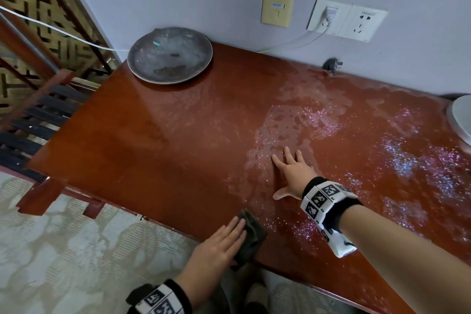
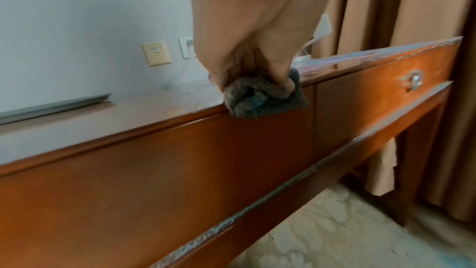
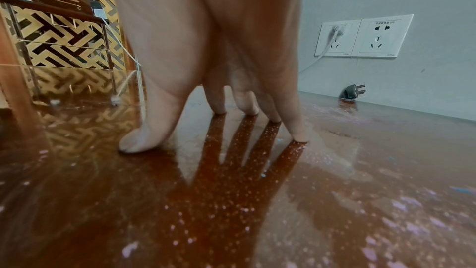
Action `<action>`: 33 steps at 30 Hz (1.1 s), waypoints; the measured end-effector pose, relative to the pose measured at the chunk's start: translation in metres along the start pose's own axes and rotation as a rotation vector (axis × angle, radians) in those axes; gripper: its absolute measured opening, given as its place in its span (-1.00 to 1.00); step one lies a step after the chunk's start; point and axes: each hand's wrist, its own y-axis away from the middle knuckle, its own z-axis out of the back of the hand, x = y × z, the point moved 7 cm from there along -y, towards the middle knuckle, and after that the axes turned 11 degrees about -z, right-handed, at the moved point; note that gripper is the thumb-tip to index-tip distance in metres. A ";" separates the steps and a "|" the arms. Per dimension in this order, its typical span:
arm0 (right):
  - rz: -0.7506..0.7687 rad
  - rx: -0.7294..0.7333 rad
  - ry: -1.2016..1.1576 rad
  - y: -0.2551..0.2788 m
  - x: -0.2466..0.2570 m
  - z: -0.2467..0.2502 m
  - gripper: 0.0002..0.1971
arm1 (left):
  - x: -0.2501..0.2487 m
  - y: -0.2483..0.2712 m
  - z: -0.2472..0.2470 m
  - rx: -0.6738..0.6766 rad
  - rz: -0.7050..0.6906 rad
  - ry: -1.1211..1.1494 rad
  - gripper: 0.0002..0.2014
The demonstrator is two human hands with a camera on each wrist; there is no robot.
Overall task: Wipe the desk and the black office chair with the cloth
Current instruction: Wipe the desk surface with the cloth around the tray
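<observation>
The red-brown wooden desk (image 1: 153, 135) fills the head view; its right half is smeared with wet streaks and glittery specks. A dark grey cloth (image 1: 251, 233) lies bunched on the desk's front edge. My left hand (image 1: 221, 242) holds it there, fingers on top. In the left wrist view the thumb (image 2: 280, 76) curls into the cloth (image 2: 265, 99) at the edge. My right hand (image 1: 288, 173) rests flat on the wet patch, fingers spread, holding nothing. Its fingertips (image 3: 300, 136) touch the desk (image 3: 231, 211). No black office chair is in view.
A grey plate (image 1: 169, 55) sits at the desk's back left, and a round grey object (image 1: 461, 120) at the right edge. Wall sockets (image 1: 349, 20) with a white cable and a loose black plug (image 1: 331, 65) are behind. A wooden rack (image 1: 38, 99) stands left.
</observation>
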 end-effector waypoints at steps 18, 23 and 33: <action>0.016 0.000 0.021 0.000 0.000 0.001 0.12 | -0.020 -0.024 0.000 -0.013 0.181 -0.009 -0.58; 0.019 0.010 0.013 0.002 -0.001 0.002 0.12 | 0.046 0.009 0.028 0.099 0.396 0.008 -0.27; 0.024 0.018 0.011 0.002 -0.001 0.002 0.12 | 0.013 -0.039 0.011 0.118 0.296 0.037 -0.42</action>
